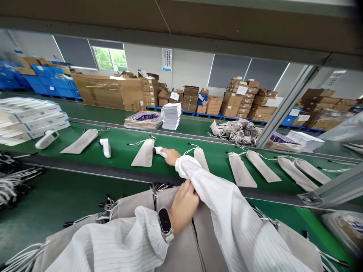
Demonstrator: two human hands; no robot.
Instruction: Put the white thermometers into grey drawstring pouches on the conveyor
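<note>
My right hand (171,156) reaches out over the green conveyor belt (121,151) and closes on a small white device (160,152) lying beside a grey drawstring pouch (144,153). My left hand (183,204), with a dark watch on the wrist, rests near me on a pile of grey pouches (181,241), its fingers curled against my right sleeve. Its fingertips are hidden under that sleeve.
Several more grey pouches (255,166) lie in a row along the belt, with two white devices (106,147) further left. Stacked white boxes (31,117) sit at left, a box stack (171,115) and a heap of pouches (238,130) behind. A metal frame post (286,102) rises at right.
</note>
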